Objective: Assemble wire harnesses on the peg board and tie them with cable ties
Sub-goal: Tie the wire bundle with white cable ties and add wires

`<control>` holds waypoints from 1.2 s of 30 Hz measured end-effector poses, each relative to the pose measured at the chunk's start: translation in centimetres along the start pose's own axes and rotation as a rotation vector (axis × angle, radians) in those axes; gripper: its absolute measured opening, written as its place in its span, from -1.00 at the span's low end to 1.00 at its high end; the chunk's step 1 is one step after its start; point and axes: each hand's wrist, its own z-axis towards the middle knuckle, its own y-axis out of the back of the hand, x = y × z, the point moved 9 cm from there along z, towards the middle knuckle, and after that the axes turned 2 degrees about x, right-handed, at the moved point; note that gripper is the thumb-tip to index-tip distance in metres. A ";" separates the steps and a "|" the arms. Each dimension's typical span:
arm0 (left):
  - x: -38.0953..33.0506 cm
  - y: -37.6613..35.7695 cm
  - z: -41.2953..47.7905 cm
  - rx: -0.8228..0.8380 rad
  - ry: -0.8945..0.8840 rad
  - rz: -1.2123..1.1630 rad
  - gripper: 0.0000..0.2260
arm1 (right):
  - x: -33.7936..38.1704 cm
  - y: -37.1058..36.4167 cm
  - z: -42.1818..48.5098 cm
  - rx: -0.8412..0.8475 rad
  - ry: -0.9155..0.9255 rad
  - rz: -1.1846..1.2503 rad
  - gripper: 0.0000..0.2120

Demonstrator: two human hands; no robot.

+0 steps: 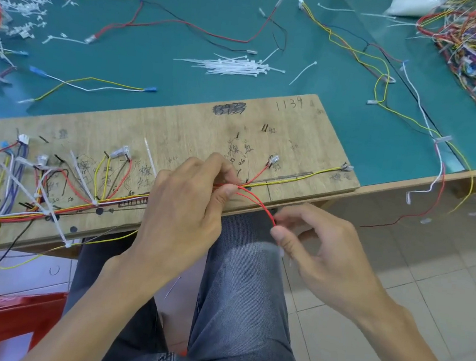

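Routing: thin red wire point(260, 204) is held at front edge of pale plywood peg board point(294, 121).
Left hand point(188, 204): wire junction is pinched against board.
Right hand point(320, 246): free end is pinched, off board.
Risk: small clear connector point(273, 160) may be yanked off its peg by over-tension.

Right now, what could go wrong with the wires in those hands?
The right hand pinches the red wire past the edge of the board; a hard tug might drag the plug out of place. If the left hand loosens its pinch, the red wire and yellow wire could spread apart before they are tied.
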 end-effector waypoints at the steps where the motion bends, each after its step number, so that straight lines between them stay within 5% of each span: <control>1: 0.0 0.0 0.0 -0.003 0.005 -0.009 -0.90 | 0.1 -0.2 0.1 0.011 0.006 -0.014 -0.93; 8: 0.0 0.2 -0.1 -0.044 0.035 -0.048 -0.89 | -0.5 -0.9 0.1 0.050 -0.036 -0.045 -0.89; 11: -0.3 0.5 -0.1 -0.060 0.018 -0.047 -0.89 | 0.6 -0.2 -0.2 -0.043 0.014 -0.279 -0.95; 14: -0.7 0.5 0.0 -0.036 -0.017 -0.060 -0.92 | 1.7 -0.3 0.3 -0.110 0.040 -0.442 -0.71; 20: -0.8 0.4 0.0 -0.032 -0.024 0.002 -0.81 | 3.5 0.3 -0.5 -0.333 0.200 -0.299 -0.85; 30: -0.9 -0.1 -0.2 0.016 0.046 0.107 -0.48 | 3.1 0.9 -1.0 -0.018 0.002 0.129 -0.65; 36: -0.9 0.0 -0.2 -0.001 0.049 0.087 -0.52 | 2.3 1.5 -1.7 0.153 0.089 -0.013 -0.74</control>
